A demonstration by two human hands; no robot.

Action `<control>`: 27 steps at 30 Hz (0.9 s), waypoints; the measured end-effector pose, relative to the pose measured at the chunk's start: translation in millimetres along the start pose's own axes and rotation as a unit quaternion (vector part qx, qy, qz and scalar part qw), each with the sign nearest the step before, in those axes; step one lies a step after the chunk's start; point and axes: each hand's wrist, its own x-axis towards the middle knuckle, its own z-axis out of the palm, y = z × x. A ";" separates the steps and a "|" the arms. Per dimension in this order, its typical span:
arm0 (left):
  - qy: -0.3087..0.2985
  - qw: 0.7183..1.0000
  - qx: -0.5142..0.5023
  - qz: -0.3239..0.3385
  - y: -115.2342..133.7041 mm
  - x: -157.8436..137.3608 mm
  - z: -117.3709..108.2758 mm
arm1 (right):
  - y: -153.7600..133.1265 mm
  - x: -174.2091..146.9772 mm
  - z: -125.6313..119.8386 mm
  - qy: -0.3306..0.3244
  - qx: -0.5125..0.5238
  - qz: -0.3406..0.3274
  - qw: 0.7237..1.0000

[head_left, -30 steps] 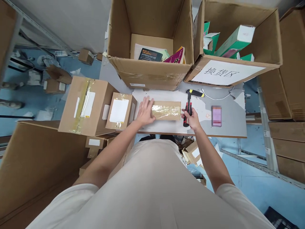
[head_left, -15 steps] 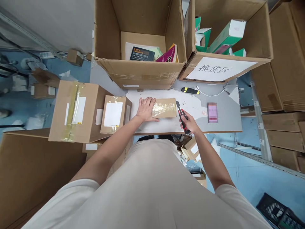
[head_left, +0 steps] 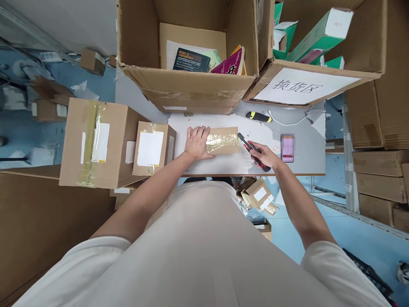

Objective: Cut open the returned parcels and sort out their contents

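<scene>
A small cardboard box (head_left: 223,140), with clear tape along its top, lies on the worktable. My left hand (head_left: 198,144) grips its left end, the fingers over the top and the thumb at the near edge. In my right hand (head_left: 263,154) is a black and red utility knife (head_left: 254,152), fingers wrapped round the handle. Its blade tip is at the box's right end; whether it touches the cardboard I cannot tell. Behind the knife lies a second, yellow and black utility knife (head_left: 258,116).
Two taped cartons, a large one (head_left: 92,145) and a smaller one (head_left: 151,149), stand left. Behind are an open carton with books (head_left: 191,91) and another with green boxes (head_left: 303,85). A phone (head_left: 287,148) and white cable (head_left: 290,123) lie right on the worktable (head_left: 306,164).
My right hand has shifted right and the utility knife is now slanted more sideways, its tip still near the box's right end. My left hand stays on the box. The camera view has shifted slightly.
</scene>
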 end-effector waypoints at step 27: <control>0.011 0.999 0.018 0.047 -2.6 -1.5 1.4 | -15.0 -19.0 12.6 -0.016 -0.081 0.020 0.996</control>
